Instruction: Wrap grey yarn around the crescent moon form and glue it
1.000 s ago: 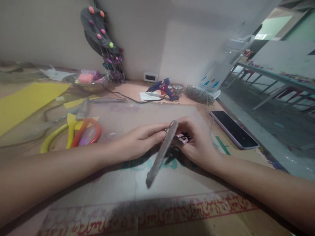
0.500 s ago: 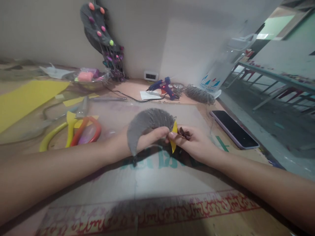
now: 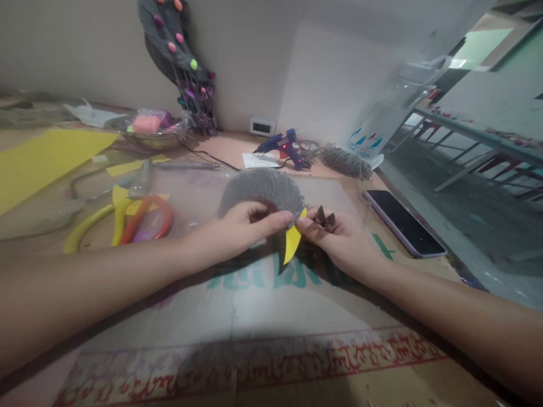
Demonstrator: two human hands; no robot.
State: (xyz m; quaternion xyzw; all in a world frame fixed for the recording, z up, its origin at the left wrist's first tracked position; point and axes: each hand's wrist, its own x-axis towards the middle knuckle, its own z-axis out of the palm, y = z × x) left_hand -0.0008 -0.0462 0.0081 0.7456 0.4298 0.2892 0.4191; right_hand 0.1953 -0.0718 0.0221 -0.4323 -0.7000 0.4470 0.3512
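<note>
My left hand (image 3: 244, 229) pinches a grey curved piece wrapped in yarn (image 3: 263, 189), which arches up and away above the fingers. A yellow pointed paper piece (image 3: 292, 243) hangs from its right end, between both hands. My right hand (image 3: 335, 237) is closed, its fingertips touching the top of the yellow piece, and a small dark brown folded item (image 3: 325, 217) rests on its fingers. Both hands hover just over a cardboard sheet (image 3: 254, 305) on the table.
Yellow and orange scissors (image 3: 123, 217) lie left. A blue glue gun (image 3: 284, 148) with cable sits at the back, beside a grey yarn bundle (image 3: 343, 161). A black phone (image 3: 401, 220) lies right, near the table edge. Yellow paper (image 3: 42, 161) and a bowl (image 3: 148, 127) are far left.
The grey piece turned from edge-on to face-on and now arches above my left hand. The yellow piece came into view and swung downward. Both hands stayed in the same area.
</note>
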